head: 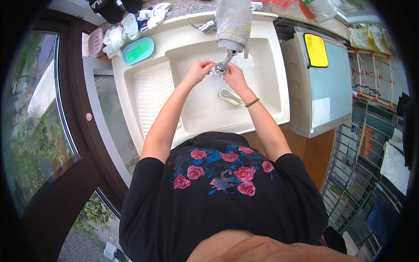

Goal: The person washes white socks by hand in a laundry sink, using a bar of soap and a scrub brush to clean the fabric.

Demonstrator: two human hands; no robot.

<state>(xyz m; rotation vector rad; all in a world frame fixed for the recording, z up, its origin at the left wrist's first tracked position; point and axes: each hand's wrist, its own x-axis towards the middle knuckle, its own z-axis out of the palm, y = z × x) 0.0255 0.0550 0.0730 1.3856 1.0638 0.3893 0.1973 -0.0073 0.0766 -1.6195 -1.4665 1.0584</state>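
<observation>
Both hands are inside a white laundry sink (pixel 212 122), just under the spout of a chrome faucet (pixel 221 67). My left hand (pixel 199 70) pinches a small white cloth item (pixel 214 72) to the left of the spout. On the right, my right hand (pixel 234 77) has its fingers curled at the same item, partly behind the spout end. The item's shape is mostly hidden by spout and fingers. Below my right hand, an oval scrub brush (pixel 230 97), grey-green and cream, lies on the sink floor.
A grey towel (pixel 233 23) drapes over the faucet beside its lever (pixel 204 26). A ribbed washboard (pixel 154 91) forms the sink's left side. A blue dish (pixel 149 42) holds green soap (pixel 138 52), near white socks (pixel 113 39). A yellow cloth (pixel 316 50) lies on the covered appliance (pixel 330 82) at right.
</observation>
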